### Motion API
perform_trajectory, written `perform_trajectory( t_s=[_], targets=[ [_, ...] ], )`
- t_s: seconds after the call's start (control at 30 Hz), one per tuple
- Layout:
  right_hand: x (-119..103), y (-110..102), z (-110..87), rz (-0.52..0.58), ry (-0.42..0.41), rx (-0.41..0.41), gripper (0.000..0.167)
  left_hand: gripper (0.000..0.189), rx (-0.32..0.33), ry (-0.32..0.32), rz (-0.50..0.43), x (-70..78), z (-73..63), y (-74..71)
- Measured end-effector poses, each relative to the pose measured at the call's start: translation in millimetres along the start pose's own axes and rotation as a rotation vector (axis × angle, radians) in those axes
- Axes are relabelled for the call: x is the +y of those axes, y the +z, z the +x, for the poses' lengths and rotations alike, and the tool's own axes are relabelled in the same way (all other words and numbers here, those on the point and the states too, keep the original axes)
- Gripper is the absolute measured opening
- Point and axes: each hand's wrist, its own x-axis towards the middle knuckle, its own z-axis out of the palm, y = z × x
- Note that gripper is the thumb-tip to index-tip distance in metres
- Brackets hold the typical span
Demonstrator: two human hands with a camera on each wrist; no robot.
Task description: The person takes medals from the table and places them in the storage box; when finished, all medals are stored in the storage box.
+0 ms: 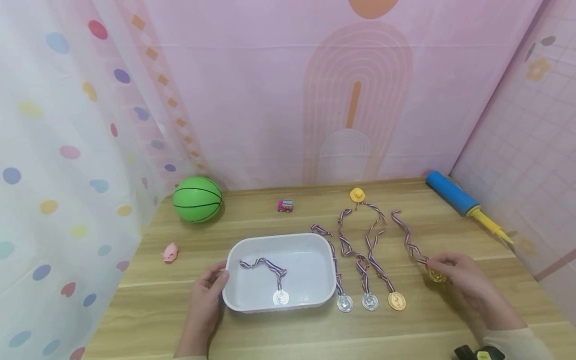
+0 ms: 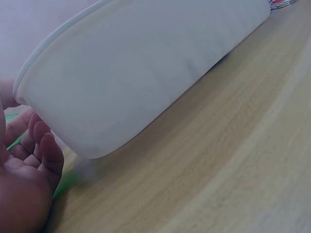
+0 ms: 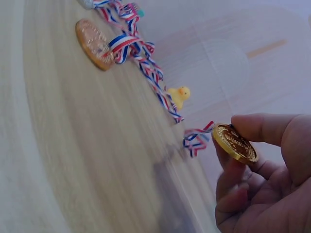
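Note:
At the left end of a white plastic tray (image 1: 280,306), my left hand (image 1: 207,295) grips the rim; the left wrist view has its other fingers (image 2: 51,150) curled beside the outer wall. Inside the tray lies a silver medal (image 1: 281,298) with a striped ribbon. My right hand (image 1: 463,280) pinches a gold medal (image 3: 236,143) by its edge between thumb and fingers, slightly above the table. Its ribbon (image 1: 408,242) trails away to the back. Between tray and right hand lie two silver medals (image 1: 345,303) and a gold-coloured medal (image 1: 397,301), their ribbons stretching backward.
A green ball (image 1: 198,200) and a pink pig toy (image 1: 170,253) sit at the left. Along the back are a small toy truck (image 1: 285,205) and a yellow duck (image 1: 357,195). A blue and yellow pump (image 1: 454,194) lies at the back right. Patterned curtains surround the wooden table (image 1: 270,335).

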Motion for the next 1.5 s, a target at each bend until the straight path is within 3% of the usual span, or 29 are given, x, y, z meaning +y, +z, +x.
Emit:
perform_trajectory(
  t_s=[0.2, 0.5, 0.7, 0.9, 1.1, 1.5],
  targets=[
    [1, -1, 0.6, 0.152, -0.002, -0.052, 0.019, 0.038, -0.012, 0.01, -0.009, -0.3, -0.1, -0.1],
    [-16, -4, -4.8, 0.232, -0.05, -0.059, 0.003, 0.038, -0.012, -0.004, -0.013, 0.9, 0.2, -0.2],
    [-36, -6, -6.2, 0.352, -0.134, -0.039, 0.01, 0.039, -0.01, -0.003, -0.01, 2.0, -0.6, 0.0],
    [-51, -10, -6.4, 0.433, -0.217, -0.075, 0.024, 0.037, -0.004, -0.002, 0.006, 1.8, -1.0, 0.2],
    [-68, -14, -7.8, 0.46, -0.27, -0.062, 0.023, 0.038, -0.009, -0.001, 0.004, 1.7, -0.6, 0.0],
    [-113, -12, -18.1, 0.628, -0.393, -0.133, 0.029, 0.035, -0.007, -0.028, 0.027, 2.0, 0.1, -0.4]
  ],
)
